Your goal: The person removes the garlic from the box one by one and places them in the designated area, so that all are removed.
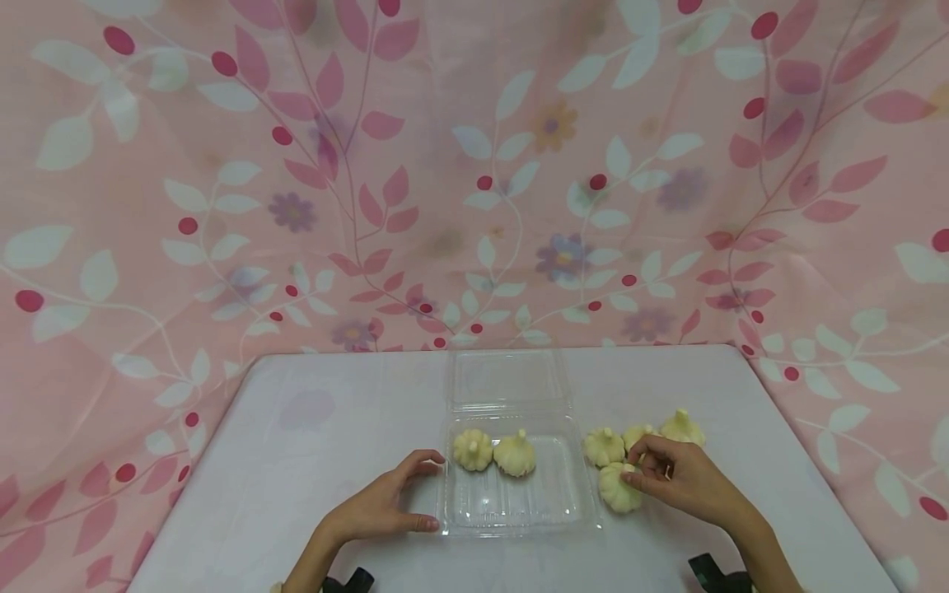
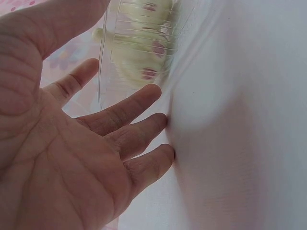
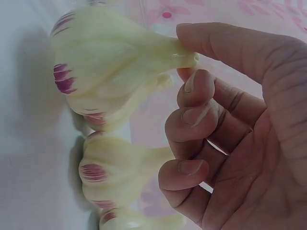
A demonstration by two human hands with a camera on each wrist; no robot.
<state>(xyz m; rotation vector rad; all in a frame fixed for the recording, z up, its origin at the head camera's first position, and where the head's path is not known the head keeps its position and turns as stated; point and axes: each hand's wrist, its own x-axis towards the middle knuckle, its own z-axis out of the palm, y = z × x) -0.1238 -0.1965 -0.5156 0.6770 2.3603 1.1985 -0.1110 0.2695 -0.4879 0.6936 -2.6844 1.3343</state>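
A clear plastic clamshell box (image 1: 511, 525) lies with its lid folded back, and two garlic bulbs (image 1: 472, 450) sit side by side in its base. My left hand (image 1: 381, 504) is at the box's left side, thumb and fingers spread apart; whether it touches the edge I cannot tell. Right of the box, the thumb and forefinger of my right hand (image 1: 685, 478) pinch the stem of another garlic bulb (image 3: 103, 55). That bulb is pale with purple streaks near its base. Several more garlic bulbs (image 1: 604, 447) stand beside it, one partly hidden behind the right hand.
The box's transparent lid (image 1: 507, 380) lies toward the back edge of the white table (image 1: 356, 412). A pink floral cloth (image 1: 445, 206) hangs behind the table and shows at both sides.
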